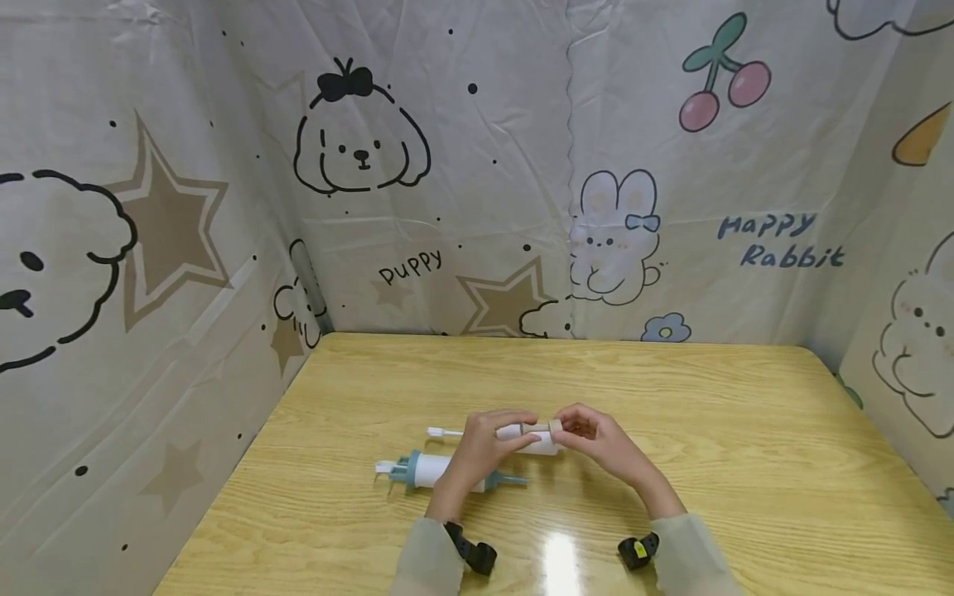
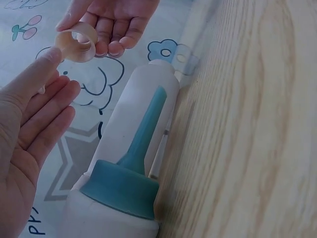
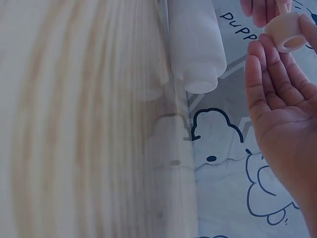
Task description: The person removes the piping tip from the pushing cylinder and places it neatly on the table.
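A small beige ring (image 1: 555,426) is held just above the wooden table (image 1: 745,463) between both hands. My right hand (image 1: 577,432) pinches it with thumb and forefinger; in the left wrist view the right hand (image 2: 86,25) grips the ring (image 2: 75,43) from above. My left hand (image 1: 532,429) reaches in from the left, its fingertip (image 2: 52,55) on the ring's side. In the right wrist view the ring (image 3: 290,32) sits at my right hand's fingertips (image 3: 262,54). Under the hands lies a white bottle (image 1: 542,447).
A second white bottle with a teal cap and nozzle (image 1: 428,470) lies nearer to me, under the left wrist (image 2: 131,173). Cartoon-printed cloth walls (image 1: 447,207) close the table in at the back and both sides.
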`<move>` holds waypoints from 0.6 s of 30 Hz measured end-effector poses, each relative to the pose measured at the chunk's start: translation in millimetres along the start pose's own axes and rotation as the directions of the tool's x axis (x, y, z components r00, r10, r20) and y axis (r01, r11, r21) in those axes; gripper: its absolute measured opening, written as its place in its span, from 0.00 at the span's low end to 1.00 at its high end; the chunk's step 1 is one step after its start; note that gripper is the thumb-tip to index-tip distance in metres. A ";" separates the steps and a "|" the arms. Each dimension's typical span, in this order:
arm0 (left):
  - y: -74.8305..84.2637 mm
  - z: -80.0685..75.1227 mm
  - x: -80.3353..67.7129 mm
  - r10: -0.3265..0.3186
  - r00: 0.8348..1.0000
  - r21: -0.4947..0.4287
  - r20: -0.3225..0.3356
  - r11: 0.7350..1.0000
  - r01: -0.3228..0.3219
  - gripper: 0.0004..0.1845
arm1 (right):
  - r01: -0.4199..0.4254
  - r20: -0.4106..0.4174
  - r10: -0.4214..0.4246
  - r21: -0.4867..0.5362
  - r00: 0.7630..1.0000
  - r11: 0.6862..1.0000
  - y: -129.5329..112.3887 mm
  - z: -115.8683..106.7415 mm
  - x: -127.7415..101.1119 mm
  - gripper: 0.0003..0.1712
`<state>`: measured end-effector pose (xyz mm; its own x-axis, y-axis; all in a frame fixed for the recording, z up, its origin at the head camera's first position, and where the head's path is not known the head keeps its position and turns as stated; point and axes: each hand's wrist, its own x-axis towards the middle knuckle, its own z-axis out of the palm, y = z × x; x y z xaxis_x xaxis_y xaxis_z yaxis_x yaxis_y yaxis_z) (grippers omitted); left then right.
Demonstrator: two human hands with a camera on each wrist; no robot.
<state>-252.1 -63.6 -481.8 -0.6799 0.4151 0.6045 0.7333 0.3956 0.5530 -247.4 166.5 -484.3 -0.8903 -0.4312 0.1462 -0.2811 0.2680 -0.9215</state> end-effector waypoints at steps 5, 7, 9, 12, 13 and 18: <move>0.0 -0.1 -1.0 -0.036 0.999 0.001 -0.011 0.999 0.036 0.08 | 0.005 -0.002 -0.005 -0.001 1.000 1.000 -1.2 -0.8 -0.8 0.15; -0.3 0.3 -1.8 -0.049 0.999 0.004 -0.020 0.999 0.050 0.07 | 0.008 -0.003 -0.008 -0.019 1.000 1.000 -1.6 -1.8 -1.4 0.15; -0.7 0.7 -2.4 -0.060 0.998 0.007 -0.028 0.998 0.060 0.07 | 0.004 -0.009 -0.005 -0.039 1.000 0.999 -1.6 -3.1 -2.2 0.15; -1.7 1.3 -3.0 -0.068 0.997 0.009 -0.041 0.998 0.068 0.06 | 0.000 -0.022 -0.001 -0.084 1.000 0.996 -0.4 -5.5 -3.3 0.14; -2.5 1.8 -3.0 -0.068 0.997 0.012 -0.045 0.998 0.069 0.06 | -0.003 -0.025 0.001 -0.097 1.000 0.995 0.3 -6.5 -3.7 0.13; -4.5 3.9 -2.9 -0.062 0.996 0.008 -0.059 0.998 0.062 0.07 | -0.006 -0.044 -0.001 -0.159 0.999 0.987 3.5 -12.1 -6.1 0.13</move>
<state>-253.4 -63.3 -488.3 -0.7220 0.3412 0.6019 0.6895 0.4270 0.5851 -247.3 180.5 -484.1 -0.9049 -0.3930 0.1631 -0.3293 0.4040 -0.8534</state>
